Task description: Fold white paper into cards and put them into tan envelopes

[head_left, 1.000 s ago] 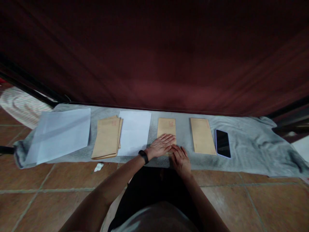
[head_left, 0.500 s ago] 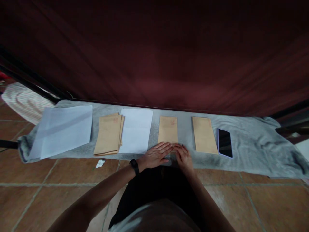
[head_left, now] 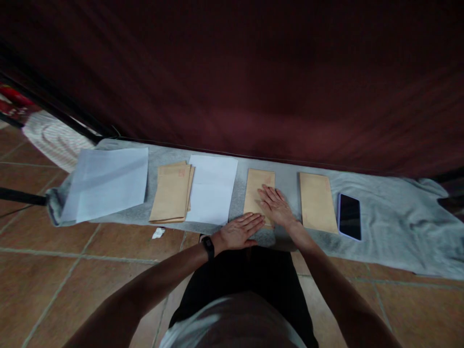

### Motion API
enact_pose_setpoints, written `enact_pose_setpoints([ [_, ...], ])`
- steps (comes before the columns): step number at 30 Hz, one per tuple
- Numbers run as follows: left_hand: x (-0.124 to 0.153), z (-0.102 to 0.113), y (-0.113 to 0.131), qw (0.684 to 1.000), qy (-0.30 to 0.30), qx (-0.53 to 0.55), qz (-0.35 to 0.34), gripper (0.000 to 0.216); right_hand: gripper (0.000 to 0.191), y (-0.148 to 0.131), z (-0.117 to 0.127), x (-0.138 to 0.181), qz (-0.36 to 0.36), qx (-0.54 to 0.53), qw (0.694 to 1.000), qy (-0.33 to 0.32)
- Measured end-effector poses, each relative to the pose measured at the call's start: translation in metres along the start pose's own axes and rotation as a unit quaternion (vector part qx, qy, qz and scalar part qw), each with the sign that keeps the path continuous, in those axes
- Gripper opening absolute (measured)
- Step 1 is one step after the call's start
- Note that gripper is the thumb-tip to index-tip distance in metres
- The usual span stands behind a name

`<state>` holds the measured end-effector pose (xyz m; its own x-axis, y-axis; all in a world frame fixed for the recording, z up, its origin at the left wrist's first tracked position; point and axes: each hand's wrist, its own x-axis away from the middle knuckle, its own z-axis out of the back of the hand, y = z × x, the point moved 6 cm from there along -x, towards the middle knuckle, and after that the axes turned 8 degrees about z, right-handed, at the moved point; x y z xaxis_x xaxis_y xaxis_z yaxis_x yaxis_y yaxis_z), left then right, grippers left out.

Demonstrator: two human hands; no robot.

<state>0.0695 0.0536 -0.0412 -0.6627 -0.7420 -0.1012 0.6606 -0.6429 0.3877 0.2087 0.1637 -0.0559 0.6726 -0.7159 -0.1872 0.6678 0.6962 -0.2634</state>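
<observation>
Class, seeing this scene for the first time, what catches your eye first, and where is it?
At the centre, the right hand lies flat on a brown envelope, the left hand at its near edge. On the same grey cloth lie an envelope stack and a white sheet to the left, a second envelope and a dark phone to the right. A dark red curtain fills the top.

I can read nothing here. The brown envelope (head_left: 254,195) under my right grip (head_left: 277,205) carries a small red print near its far corner, but it is too blurred to make out. The top of the stack of envelopes (head_left: 171,195) further to my left bears a similar red mark at its far corner, also too small to read.
</observation>
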Motion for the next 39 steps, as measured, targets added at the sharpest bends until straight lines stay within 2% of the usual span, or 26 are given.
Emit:
enact_pose_setpoints([
  [5,0.001,-0.006,0.001,0.995,-0.002,-0.097,-0.014,0.069,0.055,0.003,-0.003,-0.006,-0.016,0.056,0.998,-0.015],
  [10,0.002,-0.009,0.000,0.993,0.008,-0.112,-0.021,0.071,0.056,-0.017,-0.009,0.011,0.081,0.041,0.995,-0.051],
  [13,0.002,-0.009,0.001,0.994,0.008,-0.110,-0.028,0.072,0.055,-0.015,-0.010,0.013,0.103,0.023,0.991,-0.077],
  [20,0.001,-0.007,0.001,0.994,0.006,-0.108,-0.030,0.072,0.054,0.012,-0.006,-0.026,0.059,0.027,0.996,-0.064],
  [27,0.000,-0.003,0.002,0.991,-0.023,-0.126,-0.035,0.068,0.055,0.021,-0.011,-0.058,0.023,0.059,0.996,-0.058],
  [33,0.000,-0.002,0.002,0.991,-0.021,-0.129,-0.023,0.066,0.055,0.016,-0.014,-0.061,0.034,0.071,0.994,-0.072],
  [39,0.000,-0.003,0.002,0.991,-0.017,-0.130,-0.020,0.064,0.053,-0.004,-0.014,-0.052,0.083,0.070,0.991,-0.075],
])
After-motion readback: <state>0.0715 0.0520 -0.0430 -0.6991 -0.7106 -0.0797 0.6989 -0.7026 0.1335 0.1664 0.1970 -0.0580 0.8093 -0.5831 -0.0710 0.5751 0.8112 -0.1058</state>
